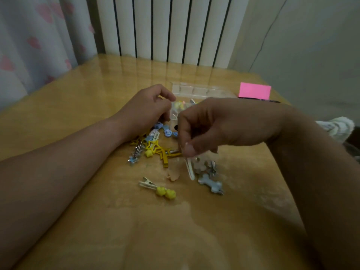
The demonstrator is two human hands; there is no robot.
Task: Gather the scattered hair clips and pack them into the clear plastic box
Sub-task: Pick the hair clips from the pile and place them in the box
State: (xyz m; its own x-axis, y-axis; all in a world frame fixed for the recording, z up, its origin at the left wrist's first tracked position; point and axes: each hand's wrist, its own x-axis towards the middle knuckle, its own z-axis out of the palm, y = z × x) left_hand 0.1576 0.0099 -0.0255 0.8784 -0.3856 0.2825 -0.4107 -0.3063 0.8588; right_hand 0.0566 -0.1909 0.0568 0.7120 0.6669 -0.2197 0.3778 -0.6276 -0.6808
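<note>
Yellow clip (159,189) lies nearest. Right grip (214,123) pinches a white clip (190,169) just beyond it; left grip (148,108) curls by the clear plastic box (202,89), hold unclear.

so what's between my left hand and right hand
In the head view, a corner of the clear plastic box, pale clips inside, lies between the left hand and the right hand, which pinches a white clip.

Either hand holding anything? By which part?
Right hand pinches a white hair clip by its top end. Left hand curls at the clear box; hold unclear.
</note>
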